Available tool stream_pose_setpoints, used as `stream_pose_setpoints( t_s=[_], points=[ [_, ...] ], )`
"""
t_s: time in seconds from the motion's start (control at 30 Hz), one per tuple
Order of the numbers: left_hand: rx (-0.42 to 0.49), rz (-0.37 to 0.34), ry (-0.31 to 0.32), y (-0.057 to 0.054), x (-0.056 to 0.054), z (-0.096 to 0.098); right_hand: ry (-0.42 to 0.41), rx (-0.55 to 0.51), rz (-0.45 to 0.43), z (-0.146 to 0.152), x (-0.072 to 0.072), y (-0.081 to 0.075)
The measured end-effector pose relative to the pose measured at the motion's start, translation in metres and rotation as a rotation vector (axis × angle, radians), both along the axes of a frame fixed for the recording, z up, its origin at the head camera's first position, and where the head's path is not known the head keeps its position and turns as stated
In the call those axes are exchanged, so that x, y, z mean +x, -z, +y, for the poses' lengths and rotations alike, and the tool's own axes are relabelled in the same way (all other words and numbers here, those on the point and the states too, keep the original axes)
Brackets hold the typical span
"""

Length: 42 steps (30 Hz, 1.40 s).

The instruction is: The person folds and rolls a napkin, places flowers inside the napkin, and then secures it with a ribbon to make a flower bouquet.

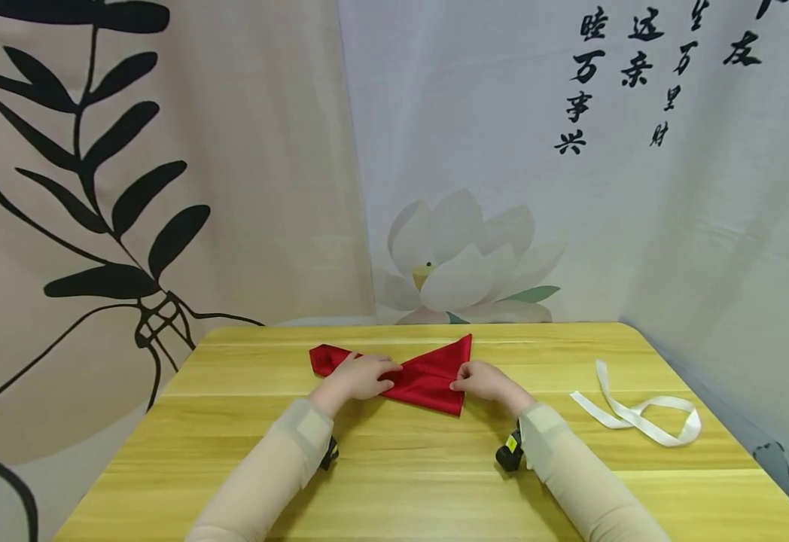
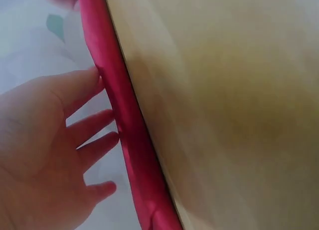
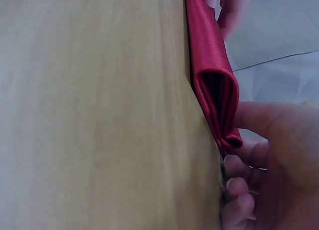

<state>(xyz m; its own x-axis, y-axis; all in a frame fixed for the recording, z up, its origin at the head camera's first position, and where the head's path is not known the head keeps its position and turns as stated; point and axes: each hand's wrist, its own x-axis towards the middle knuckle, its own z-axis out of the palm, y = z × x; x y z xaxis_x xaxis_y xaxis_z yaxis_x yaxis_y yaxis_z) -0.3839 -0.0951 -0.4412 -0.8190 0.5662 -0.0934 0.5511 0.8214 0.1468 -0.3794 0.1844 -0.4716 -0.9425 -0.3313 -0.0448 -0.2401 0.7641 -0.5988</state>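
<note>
A folded red satin cloth (image 1: 428, 376) lies on the table, narrow at its left end and flaring wide toward the right. My left hand (image 1: 364, 376) rests on its narrower middle; in the left wrist view the fingers (image 2: 97, 122) are spread and fairly straight, their tips against the red cloth (image 2: 119, 105). At the wide right end, my right hand (image 1: 485, 382) pinches the edge between thumb and fingers. From the right wrist, that end of the cloth (image 3: 217, 90) shows as a layered, looped fold, with the thumb (image 3: 249, 117) of the right hand against it.
A white ribbon (image 1: 645, 421) lies loosely looped on the right side of the wooden table (image 1: 421, 489). Behind the table's far edge hangs a printed curtain (image 1: 272, 188). A black wrist camera (image 1: 510, 452) sits under the right cuff.
</note>
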Motion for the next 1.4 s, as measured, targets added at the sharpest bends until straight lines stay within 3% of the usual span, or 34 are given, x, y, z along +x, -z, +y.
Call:
stream_pose_setpoints(
  t_s=[0.3,0.6,1.03,1.13,1.3,1.4],
  points=[
    [0.012,-0.123,0.067,0.005,0.021,0.014,0.026,0.032,-0.002,0.000,0.001,0.001],
    [-0.024,-0.124,0.113,0.008,0.028,0.022,0.051,0.041,-0.005,-0.001,0.001,0.004],
    [-0.051,-0.143,0.108,0.006,0.033,0.028,0.066,0.041,-0.001,0.000,0.002,0.001],
    [-0.060,-0.163,0.102,0.005,0.033,0.028,0.064,-0.015,-0.046,0.002,-0.002,-0.001],
    [-0.070,-0.196,0.095,0.003,0.032,0.028,0.103,-0.192,-0.158,0.007,-0.003,-0.003],
    [-0.072,-0.215,0.098,0.003,0.032,0.029,0.124,-0.227,-0.163,0.009,-0.001,-0.001]
  ],
)
